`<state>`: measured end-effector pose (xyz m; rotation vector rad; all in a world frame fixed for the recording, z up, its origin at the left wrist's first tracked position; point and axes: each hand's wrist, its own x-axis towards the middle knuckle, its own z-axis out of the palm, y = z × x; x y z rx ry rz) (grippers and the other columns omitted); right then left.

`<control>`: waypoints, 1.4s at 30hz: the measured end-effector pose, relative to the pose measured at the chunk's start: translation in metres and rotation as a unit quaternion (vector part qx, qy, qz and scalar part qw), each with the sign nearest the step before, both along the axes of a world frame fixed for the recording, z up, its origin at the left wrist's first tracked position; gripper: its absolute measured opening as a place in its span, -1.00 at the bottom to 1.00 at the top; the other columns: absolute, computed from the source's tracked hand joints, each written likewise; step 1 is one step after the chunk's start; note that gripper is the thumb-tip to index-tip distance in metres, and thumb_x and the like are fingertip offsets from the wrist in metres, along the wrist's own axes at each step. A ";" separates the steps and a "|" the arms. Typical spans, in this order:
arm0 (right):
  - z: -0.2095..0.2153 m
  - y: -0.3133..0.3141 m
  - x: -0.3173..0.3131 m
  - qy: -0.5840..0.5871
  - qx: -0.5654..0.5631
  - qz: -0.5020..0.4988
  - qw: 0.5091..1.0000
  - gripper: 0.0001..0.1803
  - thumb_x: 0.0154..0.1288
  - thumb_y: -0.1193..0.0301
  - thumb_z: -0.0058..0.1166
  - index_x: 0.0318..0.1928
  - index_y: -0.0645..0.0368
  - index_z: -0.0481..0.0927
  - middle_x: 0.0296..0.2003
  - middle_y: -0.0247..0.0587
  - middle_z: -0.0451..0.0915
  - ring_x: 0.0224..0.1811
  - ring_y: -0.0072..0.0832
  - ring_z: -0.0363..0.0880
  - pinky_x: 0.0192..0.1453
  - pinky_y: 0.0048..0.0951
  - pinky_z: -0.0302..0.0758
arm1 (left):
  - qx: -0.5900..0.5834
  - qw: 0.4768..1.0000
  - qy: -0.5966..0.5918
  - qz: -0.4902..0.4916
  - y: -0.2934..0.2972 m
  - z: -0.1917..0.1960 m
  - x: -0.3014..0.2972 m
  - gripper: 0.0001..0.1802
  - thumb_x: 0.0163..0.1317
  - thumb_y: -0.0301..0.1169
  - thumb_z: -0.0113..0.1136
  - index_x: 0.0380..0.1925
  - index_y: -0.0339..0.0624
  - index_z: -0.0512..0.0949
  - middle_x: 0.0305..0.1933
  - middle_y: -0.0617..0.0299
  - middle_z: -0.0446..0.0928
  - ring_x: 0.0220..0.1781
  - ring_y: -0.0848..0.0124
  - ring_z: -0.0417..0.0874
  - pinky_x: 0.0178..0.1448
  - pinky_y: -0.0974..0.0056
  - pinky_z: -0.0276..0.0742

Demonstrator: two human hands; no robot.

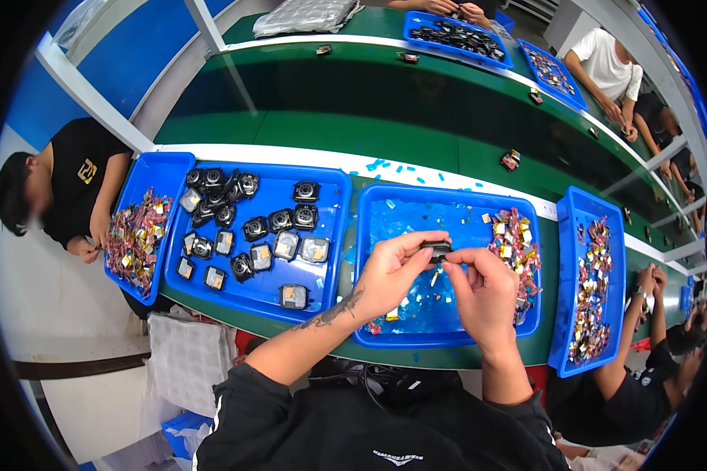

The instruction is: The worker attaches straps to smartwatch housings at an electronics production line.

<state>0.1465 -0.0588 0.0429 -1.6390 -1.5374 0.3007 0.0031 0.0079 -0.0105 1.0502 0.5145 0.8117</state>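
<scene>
Both my hands meet over the middle blue tray (448, 336). My left hand (391, 271) pinches a small black square part (437, 250) between thumb and fingers. My right hand (485, 292) touches the same part from the right, fingers curled at its edge. A thin yellowish strip hangs just below the part. Under my hands the tray holds pale blue film scraps and, at its right side, a pile of small red and gold pieces (514, 243).
A blue tray (334, 235) to the left holds several black square parts. Further trays of red and gold pieces sit at far left (145, 177) and right (569, 314). Seated people work at both sides and across the green bench (353, 118).
</scene>
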 end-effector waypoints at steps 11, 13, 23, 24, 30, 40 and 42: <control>0.010 0.000 -0.001 0.049 -0.013 0.013 0.999 -0.88 0.04 0.61 0.32 -0.37 0.20 0.66 -0.56 -0.27 0.57 -0.64 -0.55 0.35 -0.54 -0.51 0.30 | 0.019 0.995 -0.041 -0.090 -0.003 0.011 -0.011 -0.50 0.43 -0.56 -0.05 0.35 -0.37 0.23 0.26 0.04 0.43 0.24 0.36 0.50 0.26 0.25 0.55; 0.013 0.000 0.000 0.041 -0.022 0.018 0.999 -0.88 0.03 0.61 0.32 -0.37 0.19 0.67 -0.55 -0.26 0.57 -0.63 -0.55 0.37 -0.53 -0.51 0.31 | 0.023 0.994 -0.037 -0.096 -0.003 0.010 -0.013 -0.50 0.44 -0.56 -0.05 0.36 -0.37 0.21 0.27 0.02 0.42 0.23 0.35 0.51 0.26 0.25 0.55; 0.019 -0.004 0.001 0.038 -0.021 0.045 0.998 -0.87 0.05 0.62 0.29 -0.35 0.20 0.65 -0.47 -0.19 0.61 -0.48 -0.34 0.56 -0.41 -0.40 0.43 | 0.057 0.993 -0.025 -0.101 -0.007 0.013 -0.012 -0.48 0.44 -0.59 -0.08 0.38 -0.39 0.17 0.27 0.00 0.41 0.24 0.33 0.50 0.31 0.22 0.49; 0.019 -0.004 0.001 0.042 -0.020 0.044 0.998 -0.87 0.06 0.62 0.29 -0.35 0.20 0.65 -0.47 -0.18 0.61 -0.46 -0.31 0.58 -0.39 -0.38 0.45 | 0.055 0.993 -0.025 -0.105 -0.007 0.015 -0.013 -0.48 0.45 -0.59 -0.10 0.39 -0.36 0.17 0.25 0.04 0.42 0.23 0.37 0.50 0.32 0.24 0.47; 0.020 -0.004 0.001 0.032 -0.033 0.043 0.998 -0.88 0.06 0.62 0.29 -0.36 0.20 0.63 -0.46 -0.17 0.61 -0.43 -0.27 0.59 -0.36 -0.33 0.44 | 0.060 0.994 -0.017 -0.094 -0.009 0.014 -0.012 -0.48 0.44 -0.60 -0.11 0.38 -0.37 0.17 0.24 0.04 0.44 0.23 0.38 0.50 0.33 0.25 0.45; 0.014 -0.001 0.009 -0.001 -0.017 0.008 1.000 -0.72 -0.05 0.60 0.36 -0.42 0.20 0.46 -0.38 -0.19 0.49 -0.30 -0.32 0.49 -0.22 -0.35 0.42 | 0.082 0.992 0.033 -0.095 -0.007 0.012 -0.013 -0.54 0.45 -0.56 -0.11 0.32 -0.45 0.24 0.26 -0.06 0.42 0.26 0.28 0.50 0.30 0.18 0.51; 0.002 0.000 0.015 0.071 -0.019 0.032 0.997 -0.70 -0.04 0.63 0.35 -0.33 0.20 0.47 -0.29 -0.20 0.51 -0.22 -0.41 0.50 -0.18 -0.41 0.47 | 0.061 0.994 -0.001 -0.086 -0.009 0.013 -0.013 -0.54 0.45 -0.56 -0.13 0.33 -0.40 0.22 0.21 -0.06 0.46 0.22 0.24 0.53 0.27 0.14 0.55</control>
